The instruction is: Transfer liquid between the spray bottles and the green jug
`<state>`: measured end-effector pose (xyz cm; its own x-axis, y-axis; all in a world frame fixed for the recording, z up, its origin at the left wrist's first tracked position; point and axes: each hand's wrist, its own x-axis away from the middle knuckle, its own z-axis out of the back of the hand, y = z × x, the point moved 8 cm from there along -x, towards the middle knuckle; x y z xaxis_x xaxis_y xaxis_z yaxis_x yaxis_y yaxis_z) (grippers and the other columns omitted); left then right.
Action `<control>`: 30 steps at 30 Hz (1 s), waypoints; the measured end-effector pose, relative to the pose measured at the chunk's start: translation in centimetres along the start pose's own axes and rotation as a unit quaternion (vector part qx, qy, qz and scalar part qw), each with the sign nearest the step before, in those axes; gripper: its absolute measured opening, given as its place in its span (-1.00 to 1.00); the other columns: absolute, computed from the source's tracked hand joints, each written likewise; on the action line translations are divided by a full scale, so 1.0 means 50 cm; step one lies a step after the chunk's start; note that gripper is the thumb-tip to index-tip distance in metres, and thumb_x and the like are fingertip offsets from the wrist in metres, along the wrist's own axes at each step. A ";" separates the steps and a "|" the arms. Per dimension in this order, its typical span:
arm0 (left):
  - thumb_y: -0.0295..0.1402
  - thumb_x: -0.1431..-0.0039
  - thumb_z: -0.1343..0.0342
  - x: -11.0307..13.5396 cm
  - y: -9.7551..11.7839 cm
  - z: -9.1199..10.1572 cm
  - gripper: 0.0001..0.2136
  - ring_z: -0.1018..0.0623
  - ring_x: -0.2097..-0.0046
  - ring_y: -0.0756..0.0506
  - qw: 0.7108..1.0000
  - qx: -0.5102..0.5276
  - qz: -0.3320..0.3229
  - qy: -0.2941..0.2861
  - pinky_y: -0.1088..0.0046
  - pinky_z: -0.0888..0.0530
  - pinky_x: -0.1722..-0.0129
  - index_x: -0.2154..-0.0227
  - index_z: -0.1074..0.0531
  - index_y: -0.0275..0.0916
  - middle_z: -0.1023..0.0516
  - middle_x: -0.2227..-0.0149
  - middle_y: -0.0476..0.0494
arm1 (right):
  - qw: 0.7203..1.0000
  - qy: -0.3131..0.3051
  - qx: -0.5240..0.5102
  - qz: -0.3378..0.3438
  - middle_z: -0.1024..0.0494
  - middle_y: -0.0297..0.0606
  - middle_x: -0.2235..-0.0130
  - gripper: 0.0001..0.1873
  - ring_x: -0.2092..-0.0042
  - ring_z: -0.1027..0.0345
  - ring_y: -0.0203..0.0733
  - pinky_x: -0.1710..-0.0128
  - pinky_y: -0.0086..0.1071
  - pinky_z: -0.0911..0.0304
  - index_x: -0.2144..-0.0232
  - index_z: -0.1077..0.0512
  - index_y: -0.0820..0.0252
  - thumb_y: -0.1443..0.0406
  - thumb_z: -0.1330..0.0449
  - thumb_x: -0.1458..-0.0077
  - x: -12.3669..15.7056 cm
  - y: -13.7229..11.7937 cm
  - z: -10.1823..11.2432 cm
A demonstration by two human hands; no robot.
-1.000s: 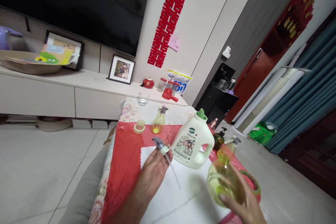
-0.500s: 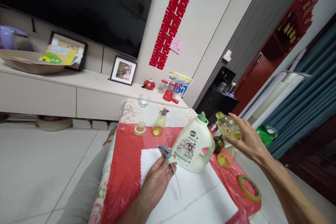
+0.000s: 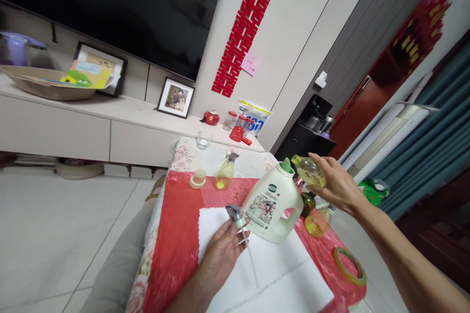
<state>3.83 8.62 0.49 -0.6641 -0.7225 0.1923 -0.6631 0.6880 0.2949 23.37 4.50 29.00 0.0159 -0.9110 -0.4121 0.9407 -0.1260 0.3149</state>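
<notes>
Between the fingers of my left hand (image 3: 222, 253) is a grey spray nozzle (image 3: 235, 215), its thin dip tube slanting down over the white sheet (image 3: 282, 279). My right hand (image 3: 336, 183) grips a yellow see-through bottle (image 3: 309, 170), tilted with its open neck to the left, close to the mouth of a large pale green detergent jug (image 3: 273, 205). The jug stands upright and uncapped, with a green spout in its opening. Behind it to the left are a spray bottle (image 3: 223, 176) with some yellow liquid and a cream cap (image 3: 198, 179).
Right of the jug stand another yellow spray bottle (image 3: 317, 221) and a dark bottle (image 3: 307, 203). A roll of tape (image 3: 349, 266) lies near the right edge of the red cloth (image 3: 176, 230). A glass cup (image 3: 201, 140) is at the back.
My right hand has moved left and tipped the yellow bottle further, bringing its neck nearer the jug's mouth. My left hand still holds the spray nozzle in about the same place.
</notes>
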 end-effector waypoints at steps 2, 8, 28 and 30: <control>-0.37 0.02 -0.37 -0.001 0.000 0.000 -0.65 -0.58 0.25 -0.08 1.000 -0.001 0.001 -0.004 0.38 -0.45 0.18 0.14 -0.49 -0.25 -0.60 0.07 -0.22 | 1.000 -0.001 0.014 0.011 -0.24 -0.09 -0.02 -0.18 0.03 -0.18 -0.10 0.06 -0.27 -0.23 -0.32 -0.06 0.18 0.09 -0.10 -0.05 -0.004 -0.003 0.001; -0.35 -0.01 -0.35 -0.003 -0.003 0.004 -0.66 -0.58 0.23 -0.08 1.000 -0.002 0.002 -0.004 0.38 -0.44 0.17 0.13 -0.47 -0.22 -0.59 0.04 -0.22 | 0.997 -0.019 0.062 0.033 -0.24 -0.07 -0.04 -0.19 0.01 -0.16 -0.08 0.09 -0.29 -0.23 -0.32 -0.06 0.17 0.18 -0.12 -0.04 -0.015 -0.009 0.001; -0.34 -0.10 -0.28 -0.002 -0.006 0.004 -0.72 -0.57 0.28 -0.04 1.000 -0.005 0.006 -0.003 0.41 -0.43 0.20 0.12 -0.49 -0.24 -0.59 0.05 -0.24 | 0.989 -0.042 0.136 0.045 -0.25 -0.11 -0.04 -0.19 0.01 -0.17 -0.09 0.17 -0.39 -0.18 -0.30 -0.09 0.11 0.32 -0.18 0.02 -0.038 -0.025 0.016; -0.33 -0.09 -0.29 -0.001 -0.005 0.002 -0.73 -0.56 0.28 -0.04 1.000 -0.005 0.006 -0.003 0.41 -0.43 0.21 0.13 -0.49 -0.24 -0.59 0.04 -0.24 | 0.988 -0.044 0.140 0.048 -0.25 -0.10 -0.04 -0.18 0.01 -0.17 -0.09 0.19 -0.40 -0.17 -0.30 -0.09 0.11 0.33 -0.18 0.03 -0.040 -0.028 0.017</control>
<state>3.98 8.49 0.29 -0.6743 -0.7135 0.1903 -0.6517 0.6962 0.3010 21.75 6.15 30.12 0.0594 -0.9530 -0.2970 0.8053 -0.1301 0.5785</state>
